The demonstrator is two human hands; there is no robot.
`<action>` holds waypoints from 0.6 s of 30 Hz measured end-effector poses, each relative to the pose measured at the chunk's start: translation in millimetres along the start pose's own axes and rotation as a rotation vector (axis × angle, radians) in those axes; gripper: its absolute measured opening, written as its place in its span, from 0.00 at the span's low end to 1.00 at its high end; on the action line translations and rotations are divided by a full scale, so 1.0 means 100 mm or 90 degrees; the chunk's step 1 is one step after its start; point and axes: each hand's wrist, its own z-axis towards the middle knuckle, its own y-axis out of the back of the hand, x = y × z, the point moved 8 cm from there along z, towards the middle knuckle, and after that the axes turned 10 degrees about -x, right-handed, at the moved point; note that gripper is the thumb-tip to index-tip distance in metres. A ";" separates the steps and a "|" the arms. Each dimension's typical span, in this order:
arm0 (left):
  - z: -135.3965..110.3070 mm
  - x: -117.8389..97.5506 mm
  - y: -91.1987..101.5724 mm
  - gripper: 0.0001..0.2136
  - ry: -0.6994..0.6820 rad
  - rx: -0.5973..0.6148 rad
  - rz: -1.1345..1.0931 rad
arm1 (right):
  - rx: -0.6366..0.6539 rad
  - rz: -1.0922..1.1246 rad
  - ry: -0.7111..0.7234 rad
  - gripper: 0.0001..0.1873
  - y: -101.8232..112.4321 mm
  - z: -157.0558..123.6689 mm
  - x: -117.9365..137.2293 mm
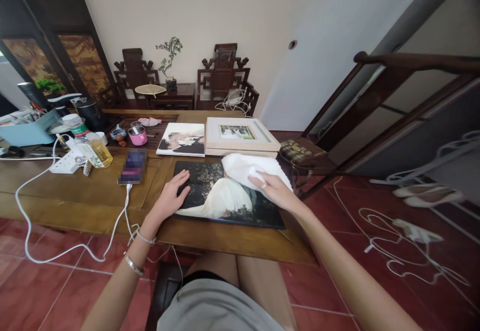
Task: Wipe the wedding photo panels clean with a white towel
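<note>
A dark photo panel showing a white gown lies flat near the front edge of the wooden table. My left hand rests on its left end, fingers stretched out and apart. Over the panel's far right part lies a bunched white cloth. My right hand, with a ring on one finger, grips this cloth and presses it against the panel; the fingertips are partly sunk in the fabric. Behind the panel are a smaller photo print and a white framed picture lying on a pale box.
Left of the panel lie a phone on a charging cable, a bottle of yellow liquid, a power strip and a pink cup. A wooden rack stands to the right. Cables trail over the red tiled floor.
</note>
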 end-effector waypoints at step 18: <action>-0.04 0.19 -0.10 0.24 0.054 0.054 0.055 | 0.061 -0.113 0.080 0.22 0.01 -0.18 0.27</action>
